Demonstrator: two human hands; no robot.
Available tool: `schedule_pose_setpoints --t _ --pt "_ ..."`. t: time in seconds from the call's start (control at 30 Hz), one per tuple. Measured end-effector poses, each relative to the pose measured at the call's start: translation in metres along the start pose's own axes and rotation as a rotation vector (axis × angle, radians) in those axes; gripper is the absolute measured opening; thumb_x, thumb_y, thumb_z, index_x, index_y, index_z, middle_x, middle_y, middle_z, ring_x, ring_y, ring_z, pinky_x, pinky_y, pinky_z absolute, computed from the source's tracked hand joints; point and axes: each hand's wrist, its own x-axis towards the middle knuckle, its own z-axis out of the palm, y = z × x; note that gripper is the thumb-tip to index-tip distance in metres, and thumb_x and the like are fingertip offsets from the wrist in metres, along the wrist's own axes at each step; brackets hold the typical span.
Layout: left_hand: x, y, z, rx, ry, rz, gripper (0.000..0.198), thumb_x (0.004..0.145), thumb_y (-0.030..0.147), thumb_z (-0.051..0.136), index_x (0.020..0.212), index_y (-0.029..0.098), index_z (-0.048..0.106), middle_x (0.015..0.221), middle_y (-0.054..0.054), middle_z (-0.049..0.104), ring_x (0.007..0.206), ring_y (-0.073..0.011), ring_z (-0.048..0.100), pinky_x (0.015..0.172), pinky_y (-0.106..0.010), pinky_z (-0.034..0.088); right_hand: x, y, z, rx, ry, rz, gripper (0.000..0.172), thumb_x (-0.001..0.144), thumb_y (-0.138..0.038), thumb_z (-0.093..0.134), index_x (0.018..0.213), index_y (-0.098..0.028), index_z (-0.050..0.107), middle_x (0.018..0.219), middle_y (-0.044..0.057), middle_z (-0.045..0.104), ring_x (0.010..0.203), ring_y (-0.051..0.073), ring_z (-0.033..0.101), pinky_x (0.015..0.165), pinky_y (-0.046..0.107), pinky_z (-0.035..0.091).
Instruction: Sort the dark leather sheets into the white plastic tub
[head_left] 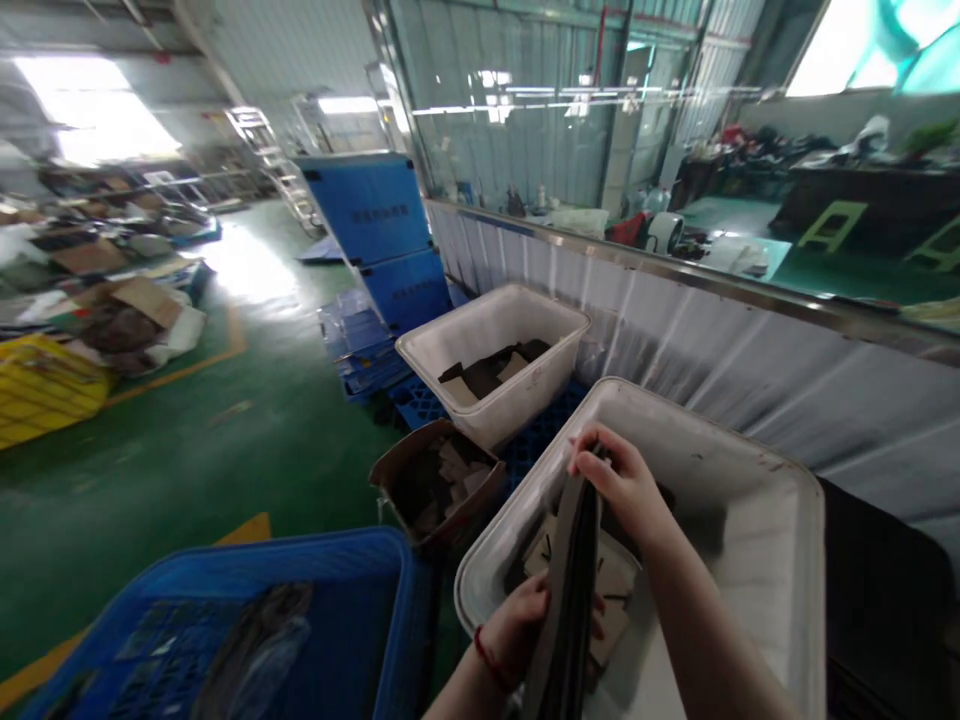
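A long bundle of dark, flat strips lies between my hands, over the near white tub. My right hand is closed round its far end, thumb on top. Lower down, my left hand, with a red cord on the wrist, grips the bundle from the left side, fingertips showing on the other side. The strips' material cannot be made out. Beneath them, inside the tub, lie several beige pieces with dark marks. The bundle's near end runs out of the frame at the bottom.
Another white tub with dark and beige pieces stands farther off. A cardboard box of scraps sits beside it. At lower left is a blue crate. Blue panels and a glazed partition stand behind; a yellow crate is far left.
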Motion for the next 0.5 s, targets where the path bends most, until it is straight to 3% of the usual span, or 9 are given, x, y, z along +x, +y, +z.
schedule_pose_setpoints --t 0.1,0.2,0.3,0.4,0.5 --pt "-0.055 0.009 -0.017 0.002 0.089 0.072 0.063 0.075 0.042 0.07 0.129 0.014 0.054 0.107 -0.016 0.065 0.075 -0.0218 0.067 0.058 -0.027 0.054 0.009 -0.004 0.061 0.036 -0.012 0.035 0.023 0.088 -0.044 0.057 0.08 -0.022 0.057 0.066 -0.003 0.054 0.063 0.013 0.049 0.062 0.025 0.04" --pt "-0.113 0.013 -0.031 -0.015 0.051 0.043 0.074 0.082 0.056 0.057 0.141 0.015 0.041 0.103 -0.018 0.067 0.067 -0.021 0.068 0.055 -0.028 0.053 0.008 -0.007 0.127 0.17 -0.184 0.061 0.021 0.089 -0.042 0.053 0.093 -0.022 0.059 0.078 -0.001 0.063 0.072 0.015 0.056 0.067 0.026 0.044" --pt "-0.161 0.02 -0.033 -0.086 -0.019 0.008 0.077 0.079 0.057 0.061 0.138 0.011 0.046 0.096 -0.015 0.069 0.07 -0.0215 0.068 0.055 -0.027 0.052 0.004 -0.009 0.185 0.171 -0.346 0.11 0.023 0.084 -0.045 0.059 0.088 -0.022 0.061 0.083 0.0 0.066 0.077 0.017 0.059 0.072 0.028 0.046" --pt "-0.195 0.026 -0.029 -0.209 0.053 0.058 0.059 0.082 0.05 0.06 0.128 0.013 0.057 0.103 -0.011 0.068 0.084 -0.0205 0.066 0.062 -0.028 0.054 -0.001 -0.016 0.23 0.19 -0.398 0.115 0.023 0.083 -0.044 0.059 0.08 -0.021 0.06 0.075 -0.001 0.065 0.073 0.017 0.059 0.072 0.029 0.047" --pt "-0.219 0.021 -0.028 -0.182 0.106 0.246 0.054 0.085 0.049 0.057 0.127 0.015 0.058 0.108 -0.01 0.066 0.076 -0.0159 0.064 0.057 -0.024 0.049 -0.006 -0.034 0.261 0.255 -0.44 0.058 0.026 0.087 -0.04 0.049 0.079 -0.02 0.062 0.091 0.002 0.068 0.094 0.019 0.06 0.089 0.031 0.044"
